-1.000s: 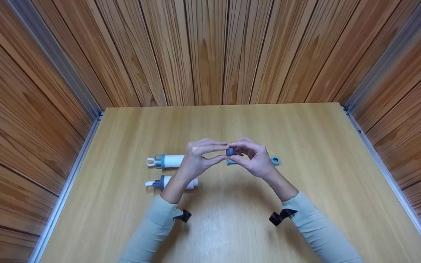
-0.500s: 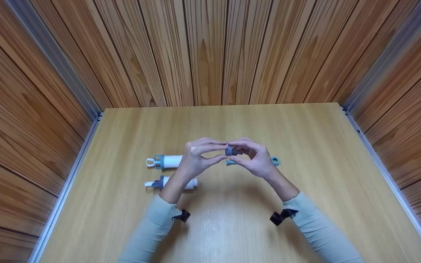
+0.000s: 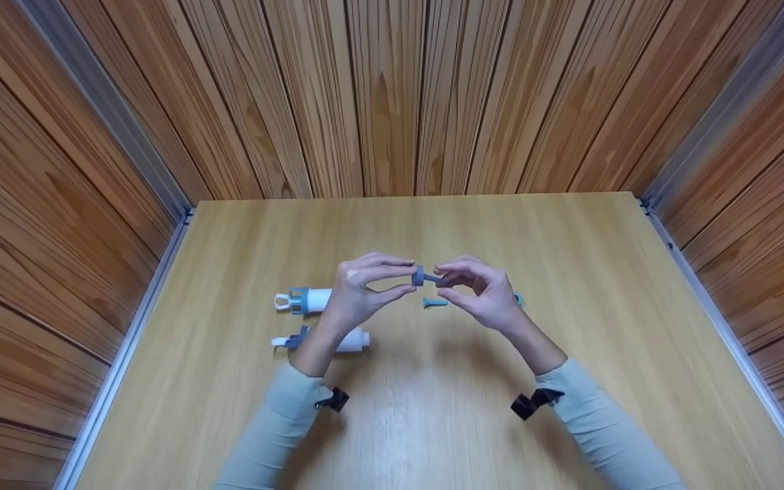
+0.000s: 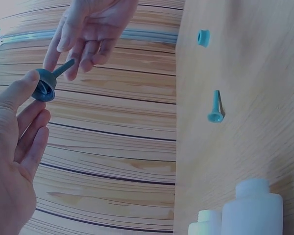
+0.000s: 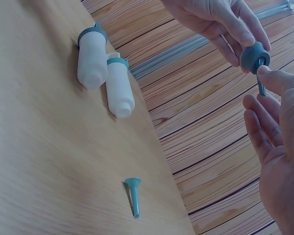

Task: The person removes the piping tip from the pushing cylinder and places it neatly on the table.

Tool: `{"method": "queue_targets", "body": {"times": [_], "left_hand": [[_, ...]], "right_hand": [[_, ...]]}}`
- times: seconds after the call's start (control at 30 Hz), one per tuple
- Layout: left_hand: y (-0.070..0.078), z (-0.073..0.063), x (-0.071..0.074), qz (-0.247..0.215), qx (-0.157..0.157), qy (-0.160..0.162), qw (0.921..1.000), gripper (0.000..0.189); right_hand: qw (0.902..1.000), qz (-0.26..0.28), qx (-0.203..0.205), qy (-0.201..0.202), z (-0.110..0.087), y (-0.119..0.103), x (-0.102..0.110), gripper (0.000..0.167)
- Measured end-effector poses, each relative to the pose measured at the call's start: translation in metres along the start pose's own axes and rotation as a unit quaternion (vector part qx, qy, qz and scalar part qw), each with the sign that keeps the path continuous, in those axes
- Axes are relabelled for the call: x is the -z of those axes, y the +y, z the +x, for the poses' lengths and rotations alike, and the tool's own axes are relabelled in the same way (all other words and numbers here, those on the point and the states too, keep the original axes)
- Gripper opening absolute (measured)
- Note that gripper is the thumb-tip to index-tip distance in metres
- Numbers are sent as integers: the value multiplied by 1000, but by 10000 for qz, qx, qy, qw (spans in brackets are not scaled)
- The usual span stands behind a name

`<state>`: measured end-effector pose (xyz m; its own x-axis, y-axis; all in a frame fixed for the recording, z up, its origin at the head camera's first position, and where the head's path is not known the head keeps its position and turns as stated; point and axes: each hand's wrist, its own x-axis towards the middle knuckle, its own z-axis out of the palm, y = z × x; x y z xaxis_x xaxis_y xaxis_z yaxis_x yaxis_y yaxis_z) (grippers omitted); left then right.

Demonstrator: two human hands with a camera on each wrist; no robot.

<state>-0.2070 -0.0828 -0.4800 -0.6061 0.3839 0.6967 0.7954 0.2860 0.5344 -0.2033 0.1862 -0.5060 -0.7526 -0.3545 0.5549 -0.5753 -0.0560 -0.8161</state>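
My left hand (image 3: pixel 368 286) pinches a blue-grey round cap (image 3: pixel 418 275) between thumb and fingertips, above the table. A thin stem (image 4: pixel 63 67) sticks out of the cap toward my right hand (image 3: pixel 477 289). The right fingers are spread loosely around the stem's end, thumb apart from index finger; in the right wrist view the thumb tip overlaps the stem (image 5: pixel 261 85). The cap's hollow side faces the left wrist camera. Beneath the hands lies a teal funnel-shaped piece with a narrow stem (image 3: pixel 434 303).
Two white bottles lie on their sides at the left, one with a teal top (image 3: pixel 297 300), one with a dark blue top (image 3: pixel 295 340); my left arm covers part of them. A teal ring (image 4: pixel 203 38) rests behind my right hand. Wooden walls enclose the table (image 3: pixel 392 422).
My hands have drawn apart. The left carries the cap slightly left, and the right fingers have come off its rim and backed rightward, exposing the stem.
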Motion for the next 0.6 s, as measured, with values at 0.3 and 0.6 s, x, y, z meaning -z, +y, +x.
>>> {"method": "queue_targets", "body": {"times": [0.3, 0.6], "left_hand": [[1, 1, -2, -202, 21, 90, 9998, 28], [-1, 0, -7, -356, -32, 73, 9993, 28]], "right_hand": [[9999, -63, 23, 110, -3, 2, 0, 33], [9996, -123, -132, 199, -4, 2, 1, 17]]}}
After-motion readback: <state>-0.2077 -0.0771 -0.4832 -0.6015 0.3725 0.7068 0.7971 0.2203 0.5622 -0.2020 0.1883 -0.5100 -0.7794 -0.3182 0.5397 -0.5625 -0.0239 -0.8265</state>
